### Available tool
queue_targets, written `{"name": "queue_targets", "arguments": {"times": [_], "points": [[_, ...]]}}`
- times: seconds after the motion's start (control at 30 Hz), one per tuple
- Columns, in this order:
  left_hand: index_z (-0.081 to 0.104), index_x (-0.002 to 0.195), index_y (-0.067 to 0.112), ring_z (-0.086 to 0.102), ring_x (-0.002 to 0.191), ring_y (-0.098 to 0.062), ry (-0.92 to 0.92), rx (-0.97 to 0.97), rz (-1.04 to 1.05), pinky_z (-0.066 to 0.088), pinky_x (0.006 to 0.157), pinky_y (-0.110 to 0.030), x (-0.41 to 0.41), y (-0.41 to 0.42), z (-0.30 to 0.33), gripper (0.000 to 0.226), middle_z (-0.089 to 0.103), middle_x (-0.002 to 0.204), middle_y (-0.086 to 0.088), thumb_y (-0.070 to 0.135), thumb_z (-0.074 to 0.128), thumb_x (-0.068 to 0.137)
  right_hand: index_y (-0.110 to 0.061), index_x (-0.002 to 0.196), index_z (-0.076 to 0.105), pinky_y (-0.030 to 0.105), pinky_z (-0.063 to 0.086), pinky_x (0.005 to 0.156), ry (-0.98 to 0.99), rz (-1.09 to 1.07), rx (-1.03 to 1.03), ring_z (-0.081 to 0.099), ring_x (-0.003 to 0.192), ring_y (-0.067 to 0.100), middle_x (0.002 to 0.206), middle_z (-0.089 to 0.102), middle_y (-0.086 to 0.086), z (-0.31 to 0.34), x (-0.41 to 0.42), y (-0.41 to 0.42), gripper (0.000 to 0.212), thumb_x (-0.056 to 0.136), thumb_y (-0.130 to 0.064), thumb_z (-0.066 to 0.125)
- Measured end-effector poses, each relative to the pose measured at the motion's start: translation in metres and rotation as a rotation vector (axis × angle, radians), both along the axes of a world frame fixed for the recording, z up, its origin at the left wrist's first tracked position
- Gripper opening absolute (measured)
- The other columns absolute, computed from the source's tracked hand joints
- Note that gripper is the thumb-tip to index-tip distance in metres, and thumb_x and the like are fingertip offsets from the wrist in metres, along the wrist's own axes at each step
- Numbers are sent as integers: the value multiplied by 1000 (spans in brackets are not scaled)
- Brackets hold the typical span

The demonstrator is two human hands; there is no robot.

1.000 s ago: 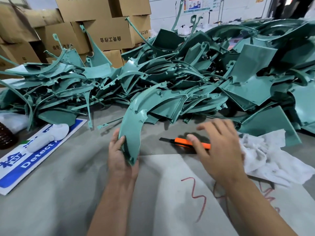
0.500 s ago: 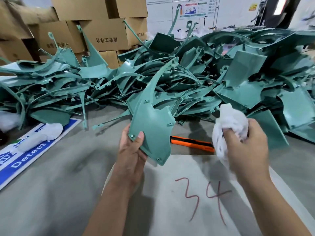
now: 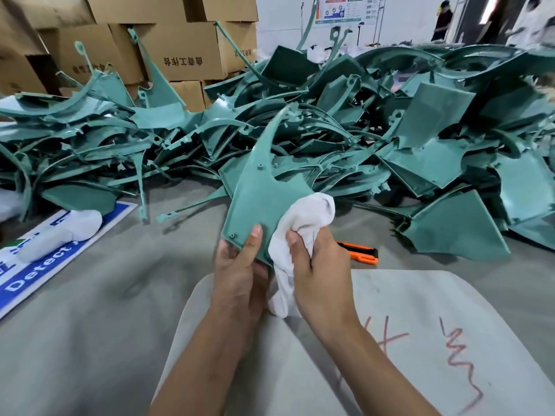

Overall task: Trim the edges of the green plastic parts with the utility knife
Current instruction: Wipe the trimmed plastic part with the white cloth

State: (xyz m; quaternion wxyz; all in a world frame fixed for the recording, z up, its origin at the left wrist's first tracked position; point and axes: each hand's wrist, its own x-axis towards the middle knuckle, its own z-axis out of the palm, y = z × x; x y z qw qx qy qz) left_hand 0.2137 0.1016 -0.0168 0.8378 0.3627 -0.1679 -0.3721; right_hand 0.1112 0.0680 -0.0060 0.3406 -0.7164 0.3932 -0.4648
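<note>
My left hand [image 3: 240,274] grips the lower corner of a curved green plastic part [image 3: 261,193], held upright above the table with its thin end pointing up. My right hand [image 3: 318,265] clutches a bunched white cloth [image 3: 303,220] and presses it against the part's right edge. The orange and black utility knife [image 3: 360,253] lies on the table just right of my right hand, partly hidden behind it. A big heap of green plastic parts [image 3: 390,139] fills the far side of the table.
Cardboard boxes [image 3: 180,49] stand stacked behind the heap at the left. A blue and white sign [image 3: 39,265] with a white handheld device [image 3: 66,232] lies at the left. A pale sheet with red marks [image 3: 420,340] covers the grey table [image 3: 90,325] in front. A person [image 3: 443,21] stands far back.
My right hand left the knife on the table, picked up the white cloth and brought it onto the green part. My left hand raised and turned the part upright.
</note>
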Motion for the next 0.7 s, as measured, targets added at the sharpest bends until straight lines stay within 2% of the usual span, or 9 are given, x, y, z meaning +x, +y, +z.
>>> {"name": "queue_targets", "arguments": {"times": [0.1, 0.2, 0.27, 0.33, 0.43, 0.5, 0.57, 0.63, 0.7], "points": [[66, 131, 7, 71, 114, -26, -55, 45, -103, 60, 89, -33, -9, 0, 0, 50, 71, 128, -13, 23, 73, 84, -21, 72, 42, 31, 25, 55, 68, -120, -68, 47, 53, 22, 60, 56, 5, 1, -1, -2, 44, 106, -48, 42], [60, 137, 9, 69, 118, -28, -131, 23, -142, 59, 91, -34, -10, -3, 2, 56, 70, 130, -11, 16, 74, 83, -25, 70, 41, 30, 26, 52, 84, -172, -14, 52, 53, 19, 59, 59, 0, 0, -8, -10, 49, 98, -62, 26], [61, 134, 10, 69, 116, -32, -180, 71, -154, 60, 85, -34, -8, -5, 4, 61, 72, 126, -12, 12, 83, 78, -20, 75, 46, 31, 27, 55, 38, -220, 3, 58, 58, 25, 62, 62, 3, -1, -16, -19, 48, 103, -57, 31], [63, 132, 11, 70, 113, -34, -198, 87, -182, 60, 81, -37, -7, -6, 4, 62, 72, 124, -13, 13, 84, 74, -19, 75, 44, 33, 27, 58, 2, -225, -18, 57, 59, 28, 61, 59, 4, 2, -21, -28, 48, 104, -55, 33], [59, 137, 13, 68, 119, -33, -216, 50, -247, 60, 91, -42, -4, -6, 6, 65, 69, 131, -13, 19, 81, 77, -25, 74, 41, 38, 41, 58, -43, -130, -16, 58, 56, 24, 60, 56, -5, 9, -25, -33, 46, 101, -62, 34], [56, 142, 11, 65, 122, -33, -186, 19, -288, 58, 96, -44, 4, -1, 8, 71, 66, 135, -14, 21, 82, 76, -25, 74, 42, 33, 43, 54, -182, 27, 11, 49, 53, 12, 59, 47, -13, 14, -29, -29, 46, 106, -57, 41], [56, 141, 9, 68, 119, -32, -178, 22, -319, 60, 89, -41, 12, 4, 9, 84, 67, 134, -16, 25, 92, 67, -21, 75, 44, 26, 39, 53, -367, 72, 196, 41, 54, 11, 62, 40, -5, 22, -32, -29, 48, 103, -60, 46], [57, 139, 5, 68, 116, -35, -200, 32, -348, 60, 84, -41, 15, 9, 7, 93, 68, 132, -18, 26, 99, 59, -19, 84, 53, 25, 48, 59, -630, 16, 496, 54, 58, 14, 67, 54, 0, 36, -37, -35, 43, 103, -57, 50], [58, 138, 5, 68, 117, -36, -179, 31, -344, 60, 85, -41, 13, 10, 5, 82, 67, 132, -18, 20, 94, 66, -22, 83, 58, 20, 49, 51, -949, 135, 730, 59, 53, 12, 63, 59, -2, 45, -43, -42, 34, 111, -37, 47]]}}
